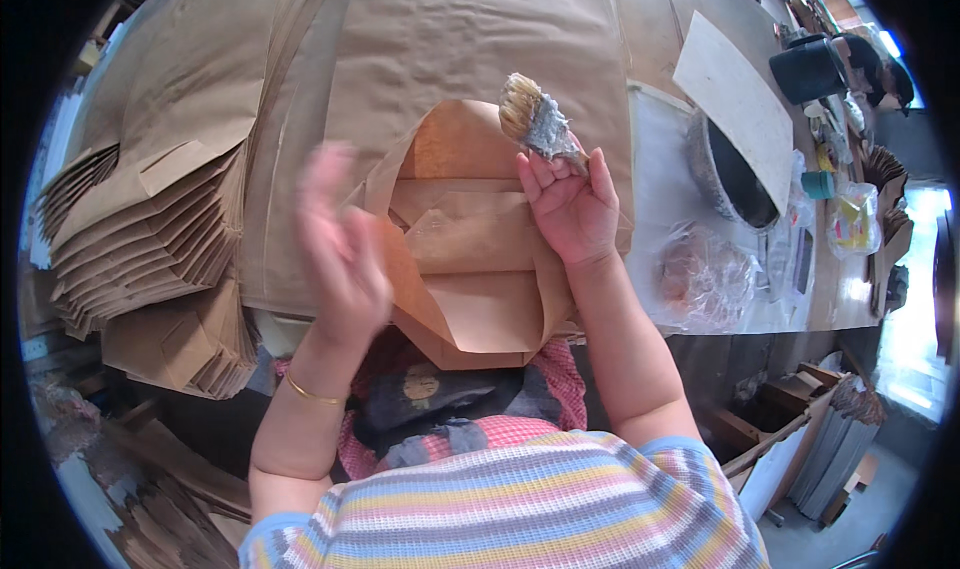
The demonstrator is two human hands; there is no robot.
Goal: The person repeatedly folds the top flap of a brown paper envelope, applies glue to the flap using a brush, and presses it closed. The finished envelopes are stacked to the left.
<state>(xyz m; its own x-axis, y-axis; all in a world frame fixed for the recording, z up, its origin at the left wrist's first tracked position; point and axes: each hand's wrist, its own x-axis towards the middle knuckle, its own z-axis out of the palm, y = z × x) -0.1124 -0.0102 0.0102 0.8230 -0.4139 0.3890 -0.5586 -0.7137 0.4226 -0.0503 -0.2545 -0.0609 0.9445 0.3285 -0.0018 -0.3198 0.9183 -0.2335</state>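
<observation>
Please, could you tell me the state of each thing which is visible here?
Flat brush: held, smeared with pale paste
Brown paper bag: spread open
Left grip: open, blurred
Right grip: closed on the brush
Stacked folded papers: fanned out
Basin: partly covered by pale board
Clear plastic bag: crumpled

Right of centre, the right hand's grip (pixel 572 209) holds a white-caked brush (pixel 542 122); left of centre, the left hand's grip (pixel 347 254), spread and blurred, is near an opened brown paper bag (pixel 468 254). Upper right, a pale board (pixel 735 109) partly covers a bowl (pixel 725 174).
</observation>
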